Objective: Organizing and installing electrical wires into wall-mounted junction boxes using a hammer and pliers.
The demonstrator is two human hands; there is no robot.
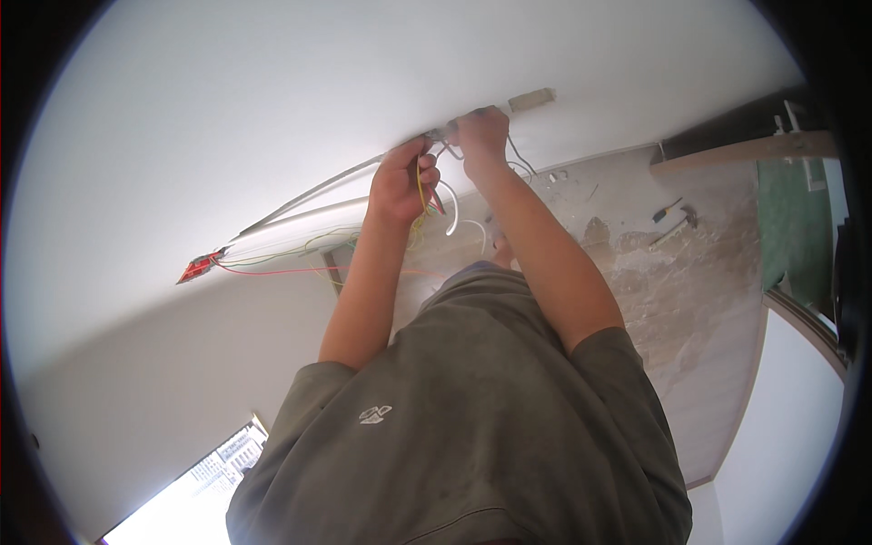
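Observation:
Both my hands are raised to the white wall, close together at a spot where wires come out. My left hand (400,182) is closed, with a yellow wire (420,186) running along its fingers; a dark and red piece shows just below them. Beside it, my right hand (483,138) is closed with its fingertips at the wall, hiding what they grip. A white cable (452,211) curls down between my forearms, and a thin grey cable (520,154) hangs by my right wrist. A groove (313,193) runs left along the wall from my hands.
A red wall box (200,267) at left has red, green and yellow wires trailing from it. Right of my hands is a rectangular recess (532,99). On the dusty, stained floor (690,300) lie a hammer (677,227) and a small blue-and-black tool (666,211). A bright window (191,490) is lower left.

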